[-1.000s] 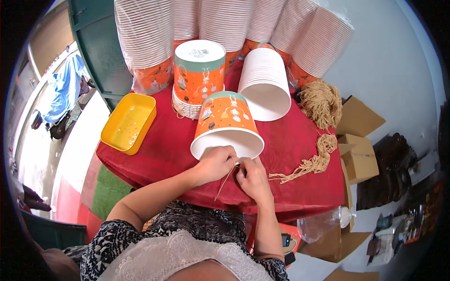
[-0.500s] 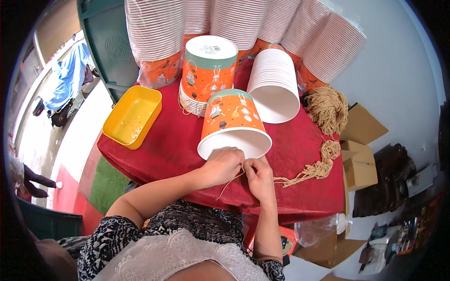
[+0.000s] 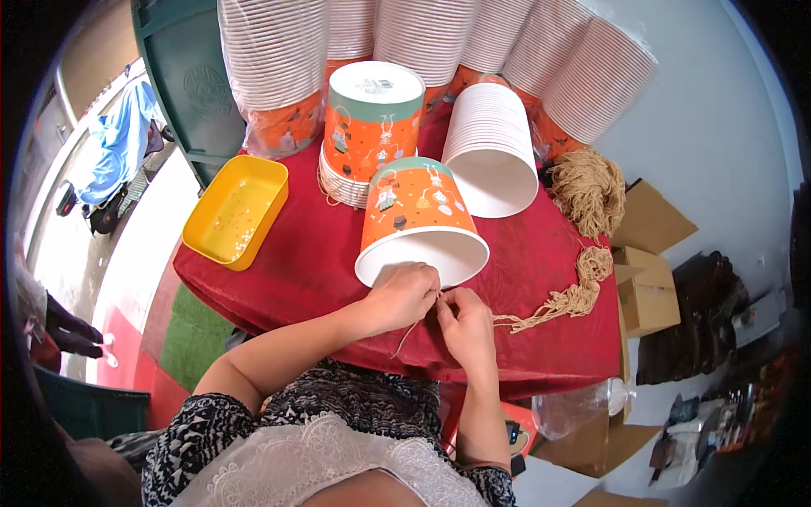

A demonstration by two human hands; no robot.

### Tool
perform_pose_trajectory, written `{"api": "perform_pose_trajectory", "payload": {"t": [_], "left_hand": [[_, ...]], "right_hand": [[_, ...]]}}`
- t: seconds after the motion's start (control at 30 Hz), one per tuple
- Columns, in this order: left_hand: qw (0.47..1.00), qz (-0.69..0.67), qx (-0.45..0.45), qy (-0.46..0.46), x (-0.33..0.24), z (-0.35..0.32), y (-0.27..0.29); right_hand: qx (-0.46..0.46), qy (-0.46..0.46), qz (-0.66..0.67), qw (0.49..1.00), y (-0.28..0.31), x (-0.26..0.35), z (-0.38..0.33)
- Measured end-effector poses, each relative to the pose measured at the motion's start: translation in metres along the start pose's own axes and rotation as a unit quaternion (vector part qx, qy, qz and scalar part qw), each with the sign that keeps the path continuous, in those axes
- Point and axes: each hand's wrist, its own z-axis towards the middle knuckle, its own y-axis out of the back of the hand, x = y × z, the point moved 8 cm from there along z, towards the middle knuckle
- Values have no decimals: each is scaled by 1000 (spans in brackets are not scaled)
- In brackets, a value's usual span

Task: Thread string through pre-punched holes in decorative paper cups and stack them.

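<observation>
An orange paper bucket with a green base lies on its side on the red tablecloth, its white mouth facing me. My left hand rests at the bucket's lower rim with fingers closed on a thin tan cord. My right hand is just to the right, pinching the same cord close to the rim. A loose end of the cord hangs down below my left hand.
A yellow tray sits at the table's left. Tall stacks of paper buckets and a white stack lying on its side fill the back. Bundles of tan cord lie at the right edge, cardboard boxes beyond it.
The view has shifted slightly, so everything sits a little lower in the picture. Both hands stay together at the bucket's rim, working the cord; the bucket has hardly moved.
</observation>
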Motion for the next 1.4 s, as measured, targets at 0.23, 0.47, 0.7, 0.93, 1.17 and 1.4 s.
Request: {"api": "perform_pose_trajectory", "payload": {"t": [0.23, 0.47, 0.7, 0.93, 1.17, 1.4], "left_hand": [[998, -24, 39, 39, 6, 2, 4], [990, -83, 46, 103, 16, 2, 7], [983, -140, 62, 101, 31, 0, -4], [970, -198, 72, 122, 34, 1, -7], [970, -199, 54, 129, 30, 3, -4], [955, -235, 65, 169, 31, -2, -2]], "right_hand": [[-79, -63, -9, 995, 28, -16, -4], [-137, 27, -48, 989, 26, -4, -11], [-88, 32, 11, 996, -7, 18, -6], [-57, -11, -7, 998, -14, 12, -3], [-97, -3, -16, 995, -13, 8, -3], [-128, 21, -2, 992, -11, 9, -1]]}}
